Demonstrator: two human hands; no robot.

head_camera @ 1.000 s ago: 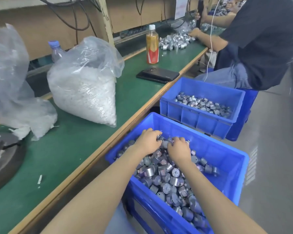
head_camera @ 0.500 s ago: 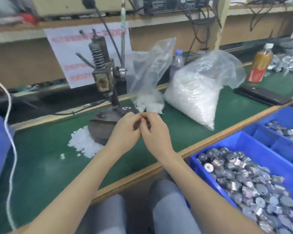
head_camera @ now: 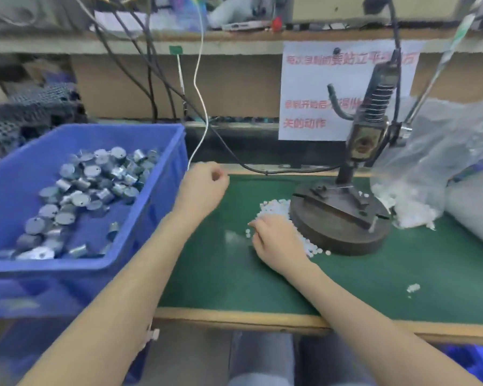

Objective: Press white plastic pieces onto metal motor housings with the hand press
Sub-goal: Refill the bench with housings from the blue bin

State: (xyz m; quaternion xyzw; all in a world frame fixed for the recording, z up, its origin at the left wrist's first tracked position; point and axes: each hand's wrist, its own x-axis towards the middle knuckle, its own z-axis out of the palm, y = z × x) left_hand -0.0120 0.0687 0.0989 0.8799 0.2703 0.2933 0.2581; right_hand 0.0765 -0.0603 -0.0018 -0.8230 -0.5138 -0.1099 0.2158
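My right hand (head_camera: 276, 240) lies on a heap of white plastic pieces (head_camera: 273, 207) on the green mat, its fingers curled down into the heap. The heap sits against the round base (head_camera: 338, 221) of the hand press (head_camera: 360, 140), whose base plate carries no part. My left hand (head_camera: 204, 188) hovers as a curled fist just right of a blue bin (head_camera: 95, 267); nothing shows in the fist. Several metal motor housings (head_camera: 89, 188) lie in that bin.
Clear plastic bags of white pieces (head_camera: 444, 162) crowd the right side behind the press. A few stray white pieces (head_camera: 413, 287) lie near the front right. Cables (head_camera: 204, 107) hang behind my left hand. The bench's wooden edge (head_camera: 262, 319) runs across the front.
The view swung left from the right-hand bin of housings to the press. My hands parted: the right went down onto the white heap, the left moved toward the left bin.
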